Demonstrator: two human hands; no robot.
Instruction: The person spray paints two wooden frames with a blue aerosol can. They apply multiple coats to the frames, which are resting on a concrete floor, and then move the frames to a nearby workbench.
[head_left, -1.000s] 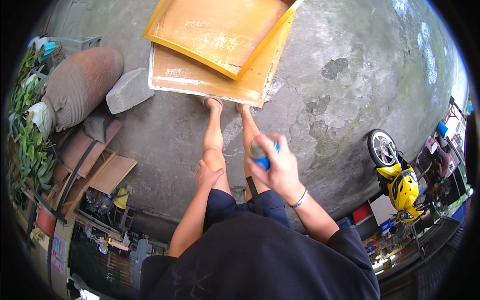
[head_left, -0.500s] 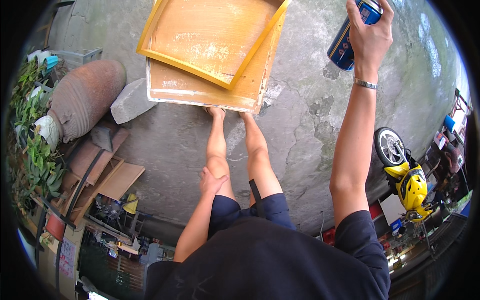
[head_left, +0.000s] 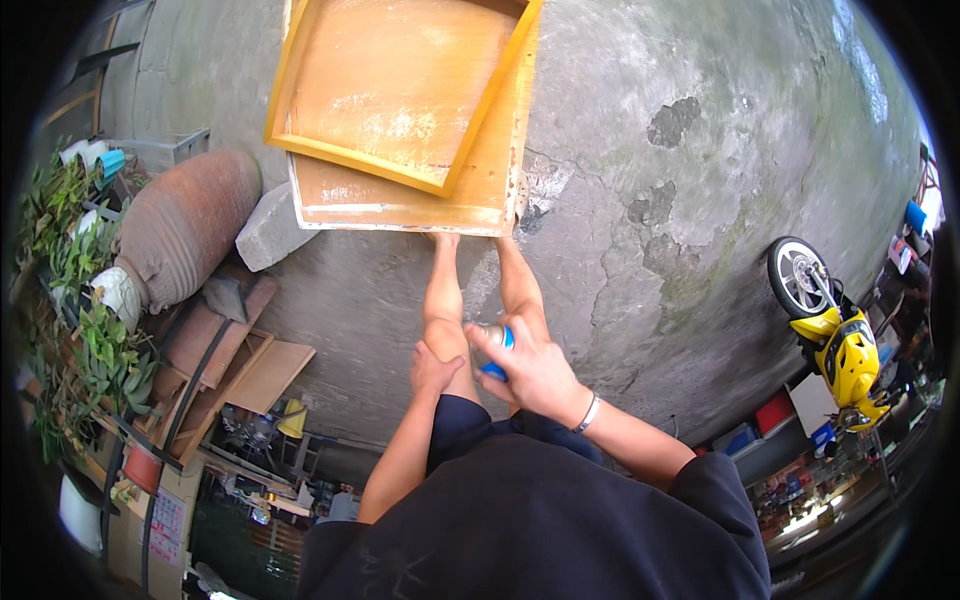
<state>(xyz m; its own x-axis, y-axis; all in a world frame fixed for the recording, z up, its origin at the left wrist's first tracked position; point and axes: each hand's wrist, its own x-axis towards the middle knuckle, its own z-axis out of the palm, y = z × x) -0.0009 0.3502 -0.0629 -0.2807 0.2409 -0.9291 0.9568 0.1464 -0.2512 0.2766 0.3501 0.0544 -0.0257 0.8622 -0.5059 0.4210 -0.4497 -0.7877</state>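
My right hand (head_left: 535,375) is wrapped round a blue spray can (head_left: 498,362) with a metallic top, held close in front of my body above my knees. Hand and can are a little smeared by motion, and the fingers cover much of the can. My left hand (head_left: 437,370) lies on my left knee with nothing in it. Beyond my feet sits a yellow-painted wooden frame (head_left: 365,172) with raised sides, turned at an angle on top of a wooden board (head_left: 400,216). The board has white, worn edges, and pale patches show on the surface inside the frame.
A large brown clay jar (head_left: 190,225) lies on its side at the left, beside a concrete block (head_left: 270,232). Nearby are potted plants (head_left: 100,365) and stacked wooden boards (head_left: 270,375). At the right stands a yellow motorbike (head_left: 845,365). The concrete floor (head_left: 640,270) has cracks and peeling patches.
My right hand has brought the spray can from the far right, beside the frame, back toward my body above my knees. My left hand stays on the knee; the whole view has shifted slightly.
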